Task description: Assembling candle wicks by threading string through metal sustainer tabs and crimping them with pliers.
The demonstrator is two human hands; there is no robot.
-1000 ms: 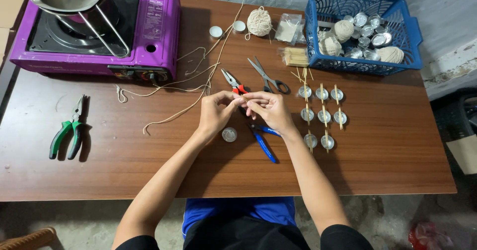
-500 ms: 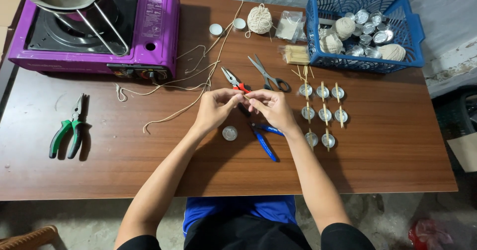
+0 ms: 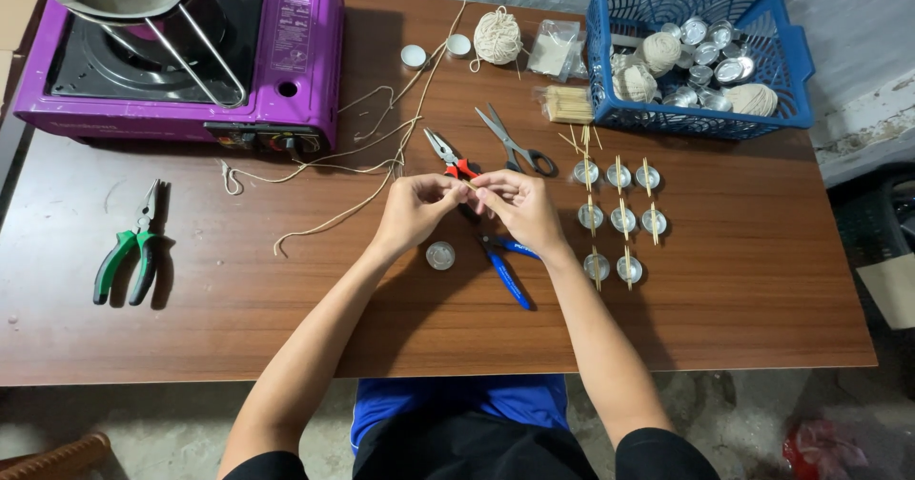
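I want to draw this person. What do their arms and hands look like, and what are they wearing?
Both arms are bare from the short black sleeves down. The left hand and right hand wear no gloves; no rings or watch show. Blue clothing shows at the lap.

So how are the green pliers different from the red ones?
The green-handled pliers lie alone at the table's left end, far from both hands; the red-handled pliers lie mid-table, just above the left hand and right hand. The green pair looks bigger and its jaws point away from the person; the red pair lies slanted, its handles partly hidden behind the hands. Both lie flat on the wooden table, with nobody holding them.
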